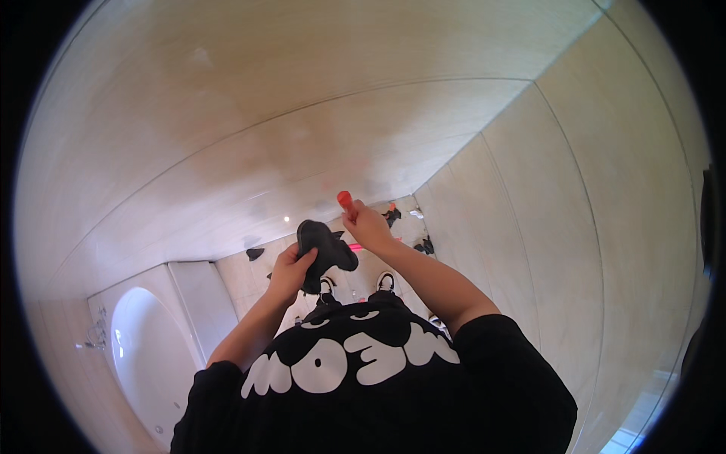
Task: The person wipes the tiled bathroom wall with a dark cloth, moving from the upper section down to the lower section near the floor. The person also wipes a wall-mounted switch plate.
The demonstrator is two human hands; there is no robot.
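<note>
A flat, matte-black, soft-looking piece with rounded lobes and uneven edges is held up above the floor, in front of the body; its exact kind cannot be told. The left hand pinches its left edge, thumb lying across the near face. Just right of it, the right hand is closed around a glossy red, round-ended, handle-like object, its end poking out past the fingers; the rest is hidden. The two hands are apart.

Below lie a beige tiled floor, a dark, roughly triangular scrap near the wall, and a thin bright-pink strip, partly covered. Black-and-white shoes stand beneath. Around are glossy beige tiled walls and, at left, a white oval bathtub.
</note>
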